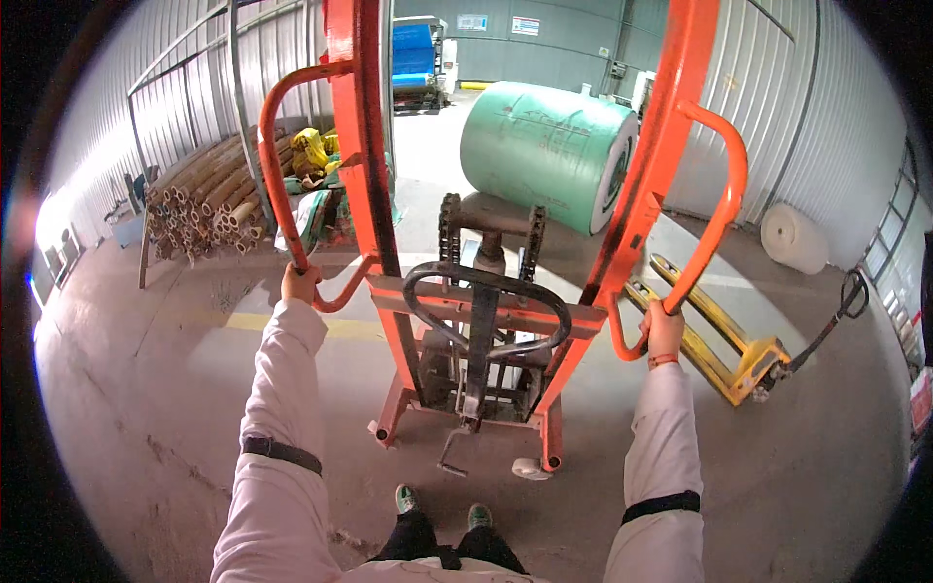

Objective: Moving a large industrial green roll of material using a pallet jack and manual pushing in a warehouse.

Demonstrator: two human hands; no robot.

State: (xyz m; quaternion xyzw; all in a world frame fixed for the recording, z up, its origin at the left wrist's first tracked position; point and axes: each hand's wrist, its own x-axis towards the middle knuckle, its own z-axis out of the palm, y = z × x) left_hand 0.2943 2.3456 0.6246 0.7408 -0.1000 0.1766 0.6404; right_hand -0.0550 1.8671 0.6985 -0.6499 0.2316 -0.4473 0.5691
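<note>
I judge that a swing to the right could knock the orange manual stacker (pixel 478 340) against the yellow pallet truck (pixel 750 371) near it; a jolt could shift the green wrapped roll (pixel 542 151) beyond, though I cannot tell what bears it. Stacker: upright, directly ahead, mast (pixel 367 165) scuffed dark. My left hand (pixel 300 284) and right hand (pixel 665 330): fingers clamped, 1 side handle (pixel 741 175) each.
</note>
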